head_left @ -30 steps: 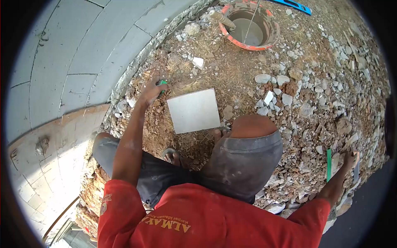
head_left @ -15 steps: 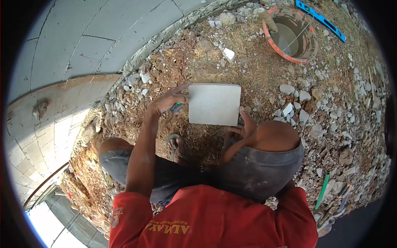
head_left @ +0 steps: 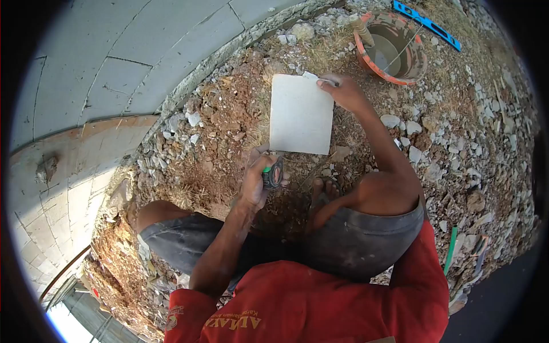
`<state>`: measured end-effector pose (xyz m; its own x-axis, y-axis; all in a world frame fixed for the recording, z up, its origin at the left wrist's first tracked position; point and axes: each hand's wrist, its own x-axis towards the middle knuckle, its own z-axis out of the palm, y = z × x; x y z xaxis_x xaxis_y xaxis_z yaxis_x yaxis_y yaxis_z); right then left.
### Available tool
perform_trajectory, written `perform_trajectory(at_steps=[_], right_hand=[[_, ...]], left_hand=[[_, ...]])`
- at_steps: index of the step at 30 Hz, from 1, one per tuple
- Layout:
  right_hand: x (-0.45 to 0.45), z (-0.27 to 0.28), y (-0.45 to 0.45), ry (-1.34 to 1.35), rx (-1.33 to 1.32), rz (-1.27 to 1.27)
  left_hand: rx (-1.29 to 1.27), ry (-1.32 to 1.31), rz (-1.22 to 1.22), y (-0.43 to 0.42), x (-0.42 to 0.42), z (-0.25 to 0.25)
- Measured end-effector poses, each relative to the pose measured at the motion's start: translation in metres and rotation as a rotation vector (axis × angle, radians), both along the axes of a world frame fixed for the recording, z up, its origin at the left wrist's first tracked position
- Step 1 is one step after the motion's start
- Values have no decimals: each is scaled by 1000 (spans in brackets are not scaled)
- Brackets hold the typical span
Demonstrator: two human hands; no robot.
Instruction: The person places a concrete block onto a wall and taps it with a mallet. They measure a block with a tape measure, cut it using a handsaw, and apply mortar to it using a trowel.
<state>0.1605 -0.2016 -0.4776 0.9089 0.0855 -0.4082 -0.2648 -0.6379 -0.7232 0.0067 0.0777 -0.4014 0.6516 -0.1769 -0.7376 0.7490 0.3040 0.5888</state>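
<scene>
In the head view, a pale rectangular tile (head_left: pixel 301 117) is seen near the middle, in front of the bent knees, with its longer sides running away from the body. Whether it is laid on the ground or held just above it cannot be told.

A dark tape measure (head_left: pixel 273 174) with green and reddish parts is gripped in the left hand (head_left: pixel 256 177), the fingers curled closed around its case. It is held at the tile's near edge, close to the near left corner.

The tile's far right corner is touched by the right hand (head_left: pixel 342 92), whose thumb and fingers are drawn narrowly together. Whether anything small is pinched there cannot be made out. A small white piece (head_left: pixel 310 75) is partly seen at the far edge, beside this hand.

Beyond the tile, to the right, an orange-rimmed bucket (head_left: pixel 421 70) is set on the rubble, with greyish matter inside and a wooden handle (head_left: pixel 361 30) leaned at its left rim. A blue level (head_left: pixel 428 26) is laid just past it.

At the lower right, a green strip (head_left: pixel 450 250) is seen on broken stones. The left side is filled by a grey block wall (head_left: pixel 86 74), bordered by rough mortar.
</scene>
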Motion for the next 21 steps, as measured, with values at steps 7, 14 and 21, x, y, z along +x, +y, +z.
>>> perform_trajectory(at_steps=[7, 14, 21], right_hand=[[-18, -8, 19, -335, 47, -144], [-134, 4, 33, 200, 507, -322], [-116, -11, 17, -329, 159, -465]], left_hand=[[305, -65, -189, -11, 12, -24], [443, -328, -483, 38, 35, -9], [411, -187, -538, 31, 43, -42]])
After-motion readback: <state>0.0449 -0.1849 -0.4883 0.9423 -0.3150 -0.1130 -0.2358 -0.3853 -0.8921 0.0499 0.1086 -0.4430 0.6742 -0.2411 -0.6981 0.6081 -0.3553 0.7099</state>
